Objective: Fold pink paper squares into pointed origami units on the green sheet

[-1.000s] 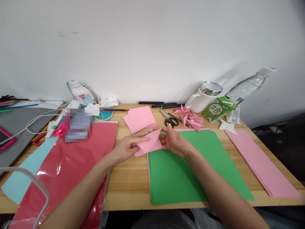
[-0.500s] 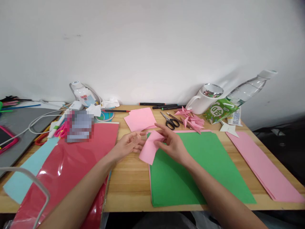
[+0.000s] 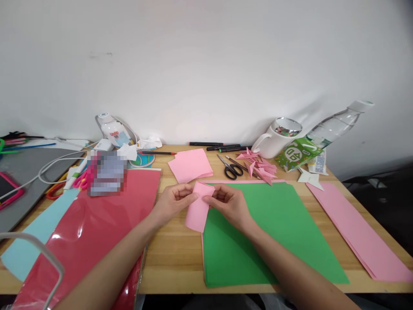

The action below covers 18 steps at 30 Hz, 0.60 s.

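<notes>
A pink sheet of paper point(image 3: 198, 214), bent over on itself, is held up between both hands above the table. My left hand point(image 3: 174, 200) pinches its left edge near the top, thumb in front. On the other side my right hand point(image 3: 230, 204) grips the right edge, its thumb pressed on the front face. Just beyond the hands lies a small stack of pink squares point(image 3: 193, 163). Under my right forearm is a pile of large green sheets point(image 3: 274, 228).
Black-handled scissors point(image 3: 231, 168), folded pink paper pieces point(image 3: 261, 165), a white mug point(image 3: 274, 140) and a tilted plastic bottle point(image 3: 338, 122) stand or lie at the back right. Red sheets in plastic point(image 3: 106, 224) cover the left side. Pink strips point(image 3: 355, 228) lie far right.
My left hand has closed on the paper's left edge, after being open beside it. The paper has turned more upright and is bent over, now held by both hands.
</notes>
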Each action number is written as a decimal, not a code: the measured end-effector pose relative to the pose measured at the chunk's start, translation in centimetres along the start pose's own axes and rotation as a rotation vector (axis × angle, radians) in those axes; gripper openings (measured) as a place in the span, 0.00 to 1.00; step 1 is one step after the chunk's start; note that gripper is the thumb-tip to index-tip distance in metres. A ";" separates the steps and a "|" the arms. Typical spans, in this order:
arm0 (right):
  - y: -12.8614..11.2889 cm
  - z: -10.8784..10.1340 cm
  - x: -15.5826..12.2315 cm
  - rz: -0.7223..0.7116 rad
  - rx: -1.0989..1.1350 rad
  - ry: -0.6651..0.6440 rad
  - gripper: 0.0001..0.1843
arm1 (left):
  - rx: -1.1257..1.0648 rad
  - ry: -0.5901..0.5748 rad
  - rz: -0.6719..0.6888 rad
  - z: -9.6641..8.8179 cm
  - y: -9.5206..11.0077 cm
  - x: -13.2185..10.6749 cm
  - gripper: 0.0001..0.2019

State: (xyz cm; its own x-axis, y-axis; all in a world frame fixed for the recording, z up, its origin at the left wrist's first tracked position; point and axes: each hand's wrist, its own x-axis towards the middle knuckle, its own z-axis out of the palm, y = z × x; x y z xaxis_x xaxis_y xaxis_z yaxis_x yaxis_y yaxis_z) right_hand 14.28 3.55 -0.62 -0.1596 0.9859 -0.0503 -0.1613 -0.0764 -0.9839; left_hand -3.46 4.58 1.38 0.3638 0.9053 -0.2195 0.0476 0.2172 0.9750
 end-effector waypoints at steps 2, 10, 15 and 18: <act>0.0 0.2 -0.1 0.023 0.012 -0.010 0.17 | -0.010 -0.003 0.022 0.0 -0.1 0.0 0.17; 0.1 0.2 -0.1 0.022 -0.016 -0.025 0.19 | 0.031 0.031 0.050 -0.1 -0.2 0.1 0.15; -0.2 0.2 -0.1 0.008 -0.060 -0.030 0.19 | -0.003 0.034 0.046 0.0 -0.3 0.0 0.13; -0.3 0.2 -0.2 0.016 -0.053 -0.032 0.19 | 0.011 0.047 0.048 -0.1 -0.3 0.0 0.12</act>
State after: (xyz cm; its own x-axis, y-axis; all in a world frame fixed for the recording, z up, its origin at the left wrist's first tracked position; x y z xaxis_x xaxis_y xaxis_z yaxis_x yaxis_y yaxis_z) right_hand 14.15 3.38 -0.30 -0.1929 0.9793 -0.0616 -0.1063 -0.0833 -0.9908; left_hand -3.54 4.49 1.05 0.3222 0.9307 -0.1732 0.0409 0.1692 0.9847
